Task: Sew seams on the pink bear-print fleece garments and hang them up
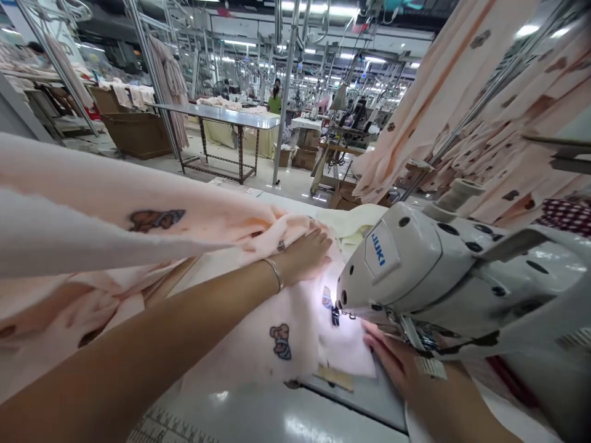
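The left hand (305, 255) lay palm down, its fingers stretched out and nearly flat on pale pink cloth (300, 307) printed with small bears; it pressed on the cloth without gripping it. The right hand (390, 357) was partly hidden under the head of the white sewing machine (401, 258), its fingers extended at the cloth's near right edge; whether they pinched it, I could not tell.

The cloth ran beneath the left hand, under the lit needle area between the two hands, and off in thick folds to the left of the left forearm. Below the hands the white worktop (244, 406) shone with reflected light, a printed ruler scale (175, 427) along it near the left forearm and a tan patch (337, 376) just left of the right hand. Pale yellow cloth (362, 221) lay beyond the left hand's fingertips.

Farther ahead of the hands, a metal-legged table (221, 117) stood on a glossy floor (295, 184), a brown carton (133, 132) to its left and a person in green (275, 98) behind it. Printed pink lengths (425, 92) hung beyond the right hand, above the machine.
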Available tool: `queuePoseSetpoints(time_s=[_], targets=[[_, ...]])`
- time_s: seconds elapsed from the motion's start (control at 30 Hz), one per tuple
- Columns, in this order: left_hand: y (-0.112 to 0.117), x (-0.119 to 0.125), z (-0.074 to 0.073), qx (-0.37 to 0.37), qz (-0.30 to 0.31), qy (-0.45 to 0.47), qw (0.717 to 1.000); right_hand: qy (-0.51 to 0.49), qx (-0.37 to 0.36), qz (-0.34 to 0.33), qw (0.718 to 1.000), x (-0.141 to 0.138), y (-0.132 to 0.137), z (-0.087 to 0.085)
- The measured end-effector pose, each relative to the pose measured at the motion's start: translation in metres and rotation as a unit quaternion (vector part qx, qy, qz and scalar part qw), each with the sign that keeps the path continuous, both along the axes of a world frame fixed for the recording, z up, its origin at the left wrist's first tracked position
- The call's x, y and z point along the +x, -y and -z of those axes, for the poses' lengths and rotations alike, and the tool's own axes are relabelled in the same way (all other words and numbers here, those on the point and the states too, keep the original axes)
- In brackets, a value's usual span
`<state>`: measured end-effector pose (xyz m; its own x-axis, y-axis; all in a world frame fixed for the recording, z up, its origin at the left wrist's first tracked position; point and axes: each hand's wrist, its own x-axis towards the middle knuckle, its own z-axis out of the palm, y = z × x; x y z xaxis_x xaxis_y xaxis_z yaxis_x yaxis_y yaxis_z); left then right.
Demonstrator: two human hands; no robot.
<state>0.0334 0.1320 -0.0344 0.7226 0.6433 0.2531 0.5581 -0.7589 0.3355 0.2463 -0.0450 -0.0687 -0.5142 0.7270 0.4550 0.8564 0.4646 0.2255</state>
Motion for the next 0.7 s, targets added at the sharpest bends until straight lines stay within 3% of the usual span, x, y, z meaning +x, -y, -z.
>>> queuePoseSetpoints(time_s=[0.07,0.13,0.17,0.27,0.33,0.47,0.57,0.7], targets=[[0.03,-0.009,-0.011,-0.011,-0.048,0.02,0.999,-0.029,-0.016,-0.034,0.999,-0.017,0.005,-0.009],[0.076,-0.026,-0.019,-0.03,-0.066,0.044,0.996,-0.058,-0.042,-0.09,0.993,-0.036,0.01,-0.017],[0.1,-0.035,-0.021,-0.049,-0.037,0.075,0.995,-0.067,-0.06,-0.108,0.99,-0.043,0.012,-0.02],[0.147,-0.057,-0.018,-0.022,0.071,0.001,0.997,-0.091,-0.11,-0.116,0.983,-0.055,0.013,-0.022],[0.154,-0.065,-0.011,-0.002,0.081,-0.029,0.996,-0.106,-0.139,-0.114,0.978,-0.056,0.013,-0.023],[0.139,-0.067,-0.004,-0.057,0.061,0.075,0.994,-0.136,-0.19,-0.126,0.964,-0.056,0.013,-0.03],[0.133,-0.065,-0.005,-0.055,0.08,0.103,0.99,-0.148,-0.22,-0.106,0.958,-0.059,0.014,-0.031],[0.133,-0.062,-0.002,-0.009,0.07,0.099,0.993,-0.165,-0.165,-0.04,0.972,-0.065,0.013,-0.024]])
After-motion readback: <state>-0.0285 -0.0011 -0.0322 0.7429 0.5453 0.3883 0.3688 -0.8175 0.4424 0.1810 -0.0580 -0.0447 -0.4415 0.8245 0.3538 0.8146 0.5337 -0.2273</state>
